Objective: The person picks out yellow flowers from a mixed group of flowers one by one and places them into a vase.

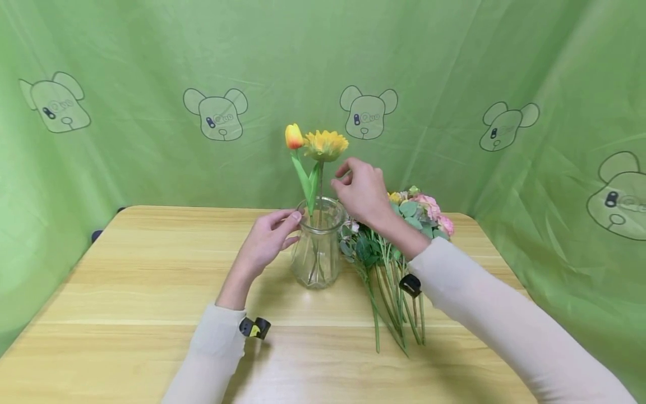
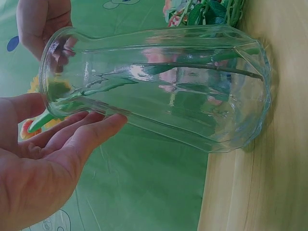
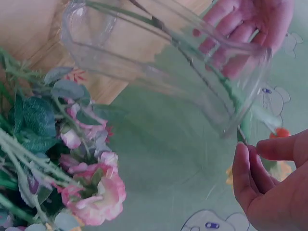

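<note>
A clear glass vase stands upright on the table, holding a red-and-yellow tulip with green leaves and a yellow sunflower-like bloom. My left hand holds the vase by its neck, thumb at the rim and fingers along the outside, as the left wrist view also shows. Just right of the yellow flower's stem is my right hand, fingers loosely bent. A small gap separates its fingertips from that stem in the head view; in the right wrist view they overlap the stem.
Right of the vase lies a bunch of artificial flowers with pink blooms, its stems pointing towards the near edge. The wooden table is bordered behind and at the sides by a green curtain printed with bear heads.
</note>
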`<state>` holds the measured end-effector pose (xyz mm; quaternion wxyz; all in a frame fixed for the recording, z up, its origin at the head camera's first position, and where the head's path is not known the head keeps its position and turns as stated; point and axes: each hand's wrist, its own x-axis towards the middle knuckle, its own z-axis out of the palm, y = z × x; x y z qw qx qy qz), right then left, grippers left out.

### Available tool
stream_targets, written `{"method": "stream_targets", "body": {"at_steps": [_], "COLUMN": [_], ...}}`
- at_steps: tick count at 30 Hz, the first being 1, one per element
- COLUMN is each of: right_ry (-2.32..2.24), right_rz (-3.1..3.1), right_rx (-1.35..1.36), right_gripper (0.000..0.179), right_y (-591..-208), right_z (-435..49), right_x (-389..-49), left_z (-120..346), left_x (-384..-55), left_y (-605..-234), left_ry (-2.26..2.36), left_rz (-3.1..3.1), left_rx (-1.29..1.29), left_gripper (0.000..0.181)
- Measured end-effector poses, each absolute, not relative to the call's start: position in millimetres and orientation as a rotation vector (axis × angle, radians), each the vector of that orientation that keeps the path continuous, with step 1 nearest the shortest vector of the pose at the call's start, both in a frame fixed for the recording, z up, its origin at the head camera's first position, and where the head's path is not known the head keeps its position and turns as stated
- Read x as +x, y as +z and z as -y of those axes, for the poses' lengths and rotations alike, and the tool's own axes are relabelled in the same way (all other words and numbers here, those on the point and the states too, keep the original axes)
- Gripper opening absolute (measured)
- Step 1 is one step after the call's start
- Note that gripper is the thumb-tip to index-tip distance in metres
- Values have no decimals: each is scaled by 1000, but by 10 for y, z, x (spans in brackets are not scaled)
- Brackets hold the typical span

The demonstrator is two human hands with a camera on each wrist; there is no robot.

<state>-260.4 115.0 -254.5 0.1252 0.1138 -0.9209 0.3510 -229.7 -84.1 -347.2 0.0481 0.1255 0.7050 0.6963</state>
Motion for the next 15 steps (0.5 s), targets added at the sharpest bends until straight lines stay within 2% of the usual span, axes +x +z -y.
{"method": "stream_targets", "body": {"at_steps": [15], "right_ry": [988], "right_rz": [2679], "right_rx": [221], "right_gripper": [15], "right_y": [-2593], "right_z": [-1567], "right_x": [-2687], "left_z": [835], "left_x": [-2300], "left_y": [-3477], "left_ry": [2125], "left_rz": [-2148], "left_rx": [380], "left_gripper": [48]}}
